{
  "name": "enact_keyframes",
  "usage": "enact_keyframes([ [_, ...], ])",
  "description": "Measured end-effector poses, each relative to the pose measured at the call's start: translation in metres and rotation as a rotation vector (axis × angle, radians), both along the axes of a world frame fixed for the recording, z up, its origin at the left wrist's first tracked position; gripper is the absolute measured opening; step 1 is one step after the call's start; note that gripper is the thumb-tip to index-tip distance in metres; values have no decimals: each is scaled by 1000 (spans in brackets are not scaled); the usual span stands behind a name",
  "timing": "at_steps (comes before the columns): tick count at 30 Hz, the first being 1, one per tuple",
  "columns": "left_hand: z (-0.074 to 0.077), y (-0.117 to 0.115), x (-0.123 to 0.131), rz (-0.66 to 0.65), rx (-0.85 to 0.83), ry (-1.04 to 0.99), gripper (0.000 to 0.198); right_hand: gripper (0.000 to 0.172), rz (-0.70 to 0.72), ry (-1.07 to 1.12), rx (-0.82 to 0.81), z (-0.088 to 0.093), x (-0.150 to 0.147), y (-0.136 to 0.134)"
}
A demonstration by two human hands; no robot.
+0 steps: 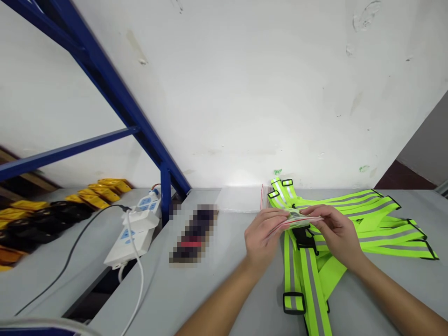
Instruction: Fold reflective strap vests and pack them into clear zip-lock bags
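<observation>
Between my two hands is a clear zip bag [297,220] with a red line along its edge, and something greenish shows inside it. My left hand [264,235] pinches the bag's left end. Its right end is gripped by the fingers of my right hand [334,231]. Beneath and around both hands lie neon-green reflective straps [371,210] with grey stripes and black buckles. A black clip buckle [304,237] shows just below the bag. More clear zip bags [241,198] lie flat behind my left hand, against the wall.
A pixelated dark object [196,233] lies on the grey table [217,289] to the left. Past it are white power strips [135,233] with cables, a blue metal frame [129,107], and yellow and black items [52,212]. A white wall [252,93] stands behind.
</observation>
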State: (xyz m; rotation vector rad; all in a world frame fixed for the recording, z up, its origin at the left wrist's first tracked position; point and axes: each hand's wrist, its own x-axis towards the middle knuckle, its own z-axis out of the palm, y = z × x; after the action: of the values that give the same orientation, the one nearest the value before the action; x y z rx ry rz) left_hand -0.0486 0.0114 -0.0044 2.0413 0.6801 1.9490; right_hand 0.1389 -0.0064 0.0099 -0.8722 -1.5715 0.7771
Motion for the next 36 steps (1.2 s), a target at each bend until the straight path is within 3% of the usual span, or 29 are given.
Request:
enact_keyframes([
  [7,12,-6,-4,81,194,105,14,5,6,132,-52,6,-6,-7],
  [15,6,-4,-2,-55,16,-54,23,10,50,22,42,7,5,-3],
  [19,8,-6,-6,-48,0,-75,27,17,40,-71,167,8,4,-6],
  [24,18,-8,-15,12,-26,-134,30,13,11,-90,185,15,-11,-6],
  [28,29,-6,-27,162,-175,-192,38,7,-12,-123,70,28,-29,5],
  [31,34,-2,-37,288,-374,-165,46,15,9,-133,-76,31,-40,14],
  [36,28,9,-42,212,-564,-189,50,19,-57,-171,-195,16,-52,17],
])
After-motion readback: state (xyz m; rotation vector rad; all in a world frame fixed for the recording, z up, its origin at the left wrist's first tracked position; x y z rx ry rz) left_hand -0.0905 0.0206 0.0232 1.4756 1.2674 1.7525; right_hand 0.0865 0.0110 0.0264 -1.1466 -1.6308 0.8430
